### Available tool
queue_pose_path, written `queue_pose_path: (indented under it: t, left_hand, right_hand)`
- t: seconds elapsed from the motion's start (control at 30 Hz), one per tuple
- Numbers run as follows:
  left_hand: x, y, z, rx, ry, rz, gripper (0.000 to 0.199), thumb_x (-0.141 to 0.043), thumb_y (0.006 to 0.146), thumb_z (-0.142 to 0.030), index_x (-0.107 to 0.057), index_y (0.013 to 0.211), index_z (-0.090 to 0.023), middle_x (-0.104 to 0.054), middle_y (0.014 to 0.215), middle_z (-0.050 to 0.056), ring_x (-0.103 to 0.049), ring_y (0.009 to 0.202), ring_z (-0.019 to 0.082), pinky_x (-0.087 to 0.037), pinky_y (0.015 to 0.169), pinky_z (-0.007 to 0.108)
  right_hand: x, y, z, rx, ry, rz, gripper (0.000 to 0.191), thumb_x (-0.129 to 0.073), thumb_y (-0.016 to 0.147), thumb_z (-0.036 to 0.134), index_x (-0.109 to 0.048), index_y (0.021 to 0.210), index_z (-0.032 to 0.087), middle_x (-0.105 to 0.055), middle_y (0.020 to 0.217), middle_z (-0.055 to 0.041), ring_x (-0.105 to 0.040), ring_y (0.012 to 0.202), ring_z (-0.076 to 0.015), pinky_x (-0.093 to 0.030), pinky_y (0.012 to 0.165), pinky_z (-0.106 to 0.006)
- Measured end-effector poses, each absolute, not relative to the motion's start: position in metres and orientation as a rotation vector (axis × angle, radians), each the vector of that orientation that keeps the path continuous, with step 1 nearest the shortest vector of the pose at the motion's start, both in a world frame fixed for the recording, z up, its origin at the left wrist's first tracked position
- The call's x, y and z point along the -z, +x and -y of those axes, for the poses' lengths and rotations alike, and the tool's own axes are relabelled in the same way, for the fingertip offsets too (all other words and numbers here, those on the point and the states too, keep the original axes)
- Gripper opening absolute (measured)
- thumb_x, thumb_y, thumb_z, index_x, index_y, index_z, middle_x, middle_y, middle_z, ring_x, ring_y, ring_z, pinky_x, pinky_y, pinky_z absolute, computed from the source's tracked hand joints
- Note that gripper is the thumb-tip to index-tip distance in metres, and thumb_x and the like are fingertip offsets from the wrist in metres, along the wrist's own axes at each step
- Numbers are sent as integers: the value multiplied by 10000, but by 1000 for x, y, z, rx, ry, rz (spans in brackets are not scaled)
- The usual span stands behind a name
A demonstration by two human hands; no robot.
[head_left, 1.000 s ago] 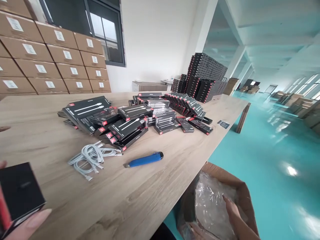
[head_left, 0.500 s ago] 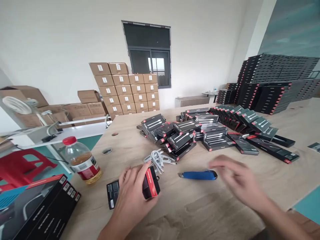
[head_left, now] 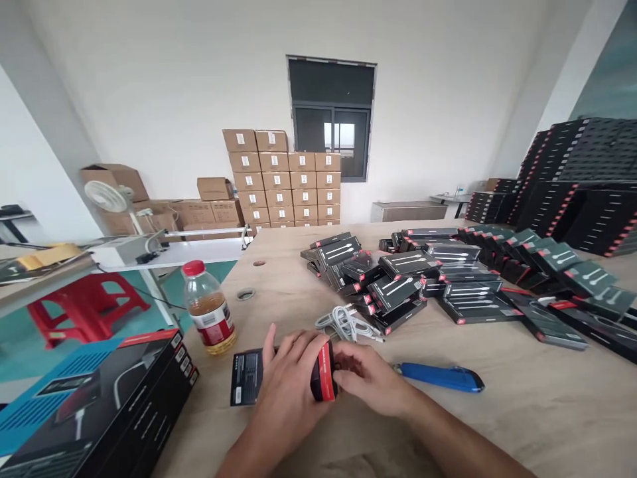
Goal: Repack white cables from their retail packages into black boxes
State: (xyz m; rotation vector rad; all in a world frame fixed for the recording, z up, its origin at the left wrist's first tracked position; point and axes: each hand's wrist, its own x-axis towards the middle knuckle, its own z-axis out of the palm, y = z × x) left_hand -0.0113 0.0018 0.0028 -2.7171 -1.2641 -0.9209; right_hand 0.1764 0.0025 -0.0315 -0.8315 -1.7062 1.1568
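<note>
My left hand [head_left: 291, 385] is closed around a small black box with a red band [head_left: 326, 375], held low over the table. At the box's right end, my right hand [head_left: 374, 377] has its thumb and curled fingers against the edge, where a dark tab partly shows. A flat black printed package [head_left: 245, 377] lies left of my left hand, partly covered by it. Just beyond the hands rests a bundle of white cables [head_left: 346, 324]. The blue utility knife [head_left: 440, 376] lies to the right of my right wrist.
Many black cable boxes [head_left: 398, 292] lie heaped across the table's far middle. Larger black boxes [head_left: 144, 405] are stacked at the near left, beside a red-capped bottle [head_left: 209, 312]. Tall black stacks [head_left: 547, 192] stand at the right; cartons [head_left: 279, 179] line the wall.
My right hand has come left from beyond the utility knife to the end of the box in my left hand. The view has turned left.
</note>
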Motion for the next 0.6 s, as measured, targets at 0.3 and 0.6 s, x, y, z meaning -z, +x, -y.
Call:
queue_pose_path:
  t: [0.3, 0.6]
  left_hand:
    - [8, -5, -1, 853, -2723, 1243, 586, -641, 748, -149, -533, 1307, -290, -665, 1298, 50, -557, 1238, 288, 47, 1221, 573]
    - [9, 2, -2, 842, -2699, 1169, 681, -610, 716, -87, -525, 1349, -323, -662, 1298, 38, -570, 1229, 286, 7, 1214, 578]
  right_hand:
    - [25, 171, -1, -1254, -850, 1593, 160, -603, 729, 137, -671, 863, 189, -695, 825, 14, -650, 842, -192, -506, 775, -301]
    - [33, 167, -5, -1072, -927, 1588, 275, -564, 638, 82, -657, 872, 191, -664, 803, 35, -602, 756, -156, -473, 664, -245]
